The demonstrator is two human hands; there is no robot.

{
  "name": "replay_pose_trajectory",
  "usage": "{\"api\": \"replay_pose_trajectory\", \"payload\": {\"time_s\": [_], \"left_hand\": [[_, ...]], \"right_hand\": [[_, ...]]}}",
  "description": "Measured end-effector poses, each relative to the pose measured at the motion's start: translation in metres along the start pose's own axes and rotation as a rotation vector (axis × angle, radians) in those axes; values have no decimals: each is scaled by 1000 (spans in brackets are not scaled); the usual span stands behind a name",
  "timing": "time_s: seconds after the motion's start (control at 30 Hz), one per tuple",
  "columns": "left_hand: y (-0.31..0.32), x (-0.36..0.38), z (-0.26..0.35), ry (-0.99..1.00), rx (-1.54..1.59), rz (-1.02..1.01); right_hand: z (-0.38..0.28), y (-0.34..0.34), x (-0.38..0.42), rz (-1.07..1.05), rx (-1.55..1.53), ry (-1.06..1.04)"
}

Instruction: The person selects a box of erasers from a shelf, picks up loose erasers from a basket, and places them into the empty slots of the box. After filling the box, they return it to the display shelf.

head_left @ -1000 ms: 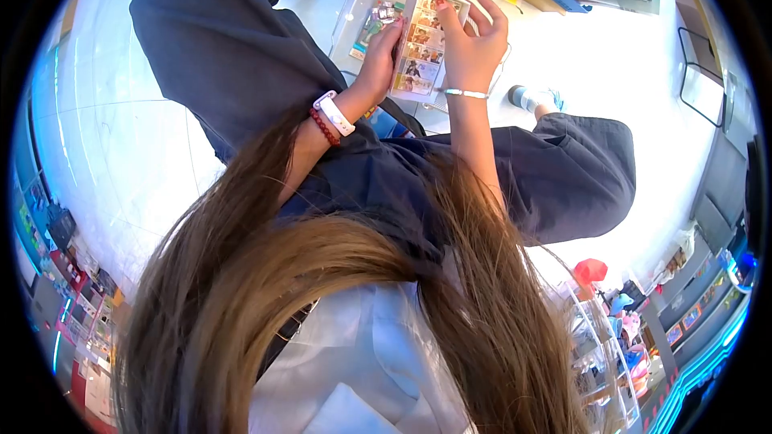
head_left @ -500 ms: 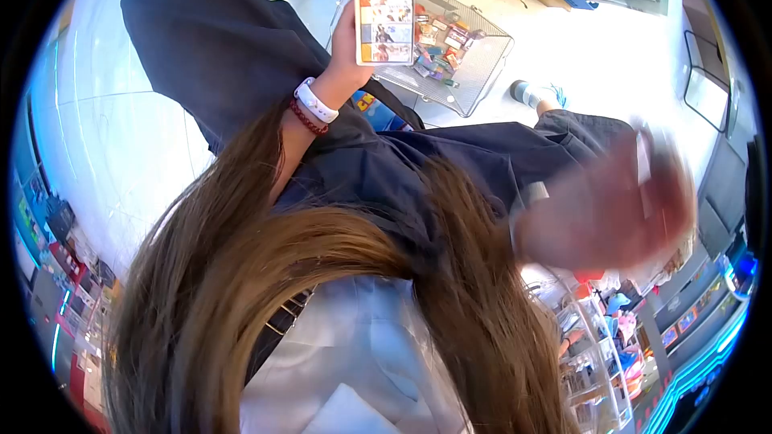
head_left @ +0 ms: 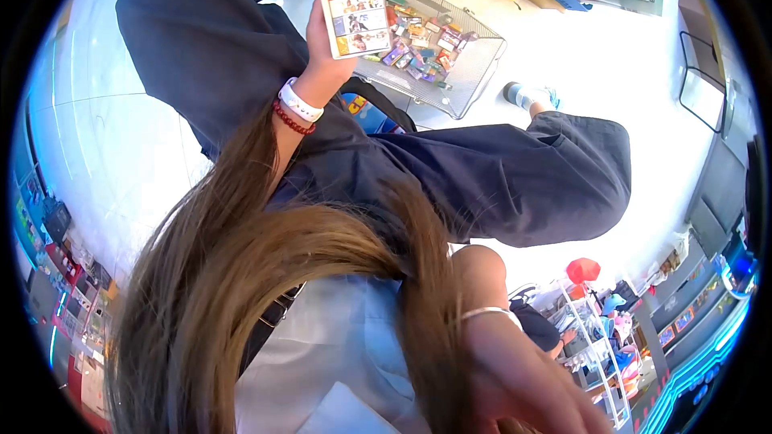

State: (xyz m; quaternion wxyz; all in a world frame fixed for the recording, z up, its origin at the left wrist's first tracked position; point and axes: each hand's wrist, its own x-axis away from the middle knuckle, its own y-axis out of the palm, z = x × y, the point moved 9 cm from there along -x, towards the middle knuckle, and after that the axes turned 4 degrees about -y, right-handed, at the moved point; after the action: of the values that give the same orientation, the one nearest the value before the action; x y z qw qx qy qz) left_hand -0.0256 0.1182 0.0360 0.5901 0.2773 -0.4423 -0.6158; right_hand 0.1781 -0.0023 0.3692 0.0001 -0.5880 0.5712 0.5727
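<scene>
Floor (head_left: 595, 56) w/ mesh basket (head_left: 478, 84) at 1 o'clock; L hand (head_left: 323, 55) grips box (head_left: 354, 2) at 12, prob. so pics (head_left: 360, 22) face up; R hand (head_left: 531, 378) at 5, blurred, can't tell if fingers closed.

Box (head_left: 355, 4) in the left hand (head_left: 324, 50): white edges, rows of small orange, brown and cream pictures. Above that hand's wrist: white wristband (head_left: 300, 100), dark red beaded bracelet (head_left: 289, 120). Basket (head_left: 478, 72) right of it: grey mesh; packets (head_left: 398, 52) inside multicoloured. Bangle (head_left: 490, 312) by the right hand (head_left: 527, 382): white.
</scene>
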Motion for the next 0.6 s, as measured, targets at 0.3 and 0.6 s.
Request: {"api": "replay_pose_trajectory", "payload": {"time_s": [0.3, 0.6], "left_hand": [[-6, 2, 14, 108, -207, -50], [-5, -2, 15, 76, -79, 51]], "right_hand": [[-14, 0, 2, -1, -76, -4], [10, -3, 20, -60, -18, -53]]}}
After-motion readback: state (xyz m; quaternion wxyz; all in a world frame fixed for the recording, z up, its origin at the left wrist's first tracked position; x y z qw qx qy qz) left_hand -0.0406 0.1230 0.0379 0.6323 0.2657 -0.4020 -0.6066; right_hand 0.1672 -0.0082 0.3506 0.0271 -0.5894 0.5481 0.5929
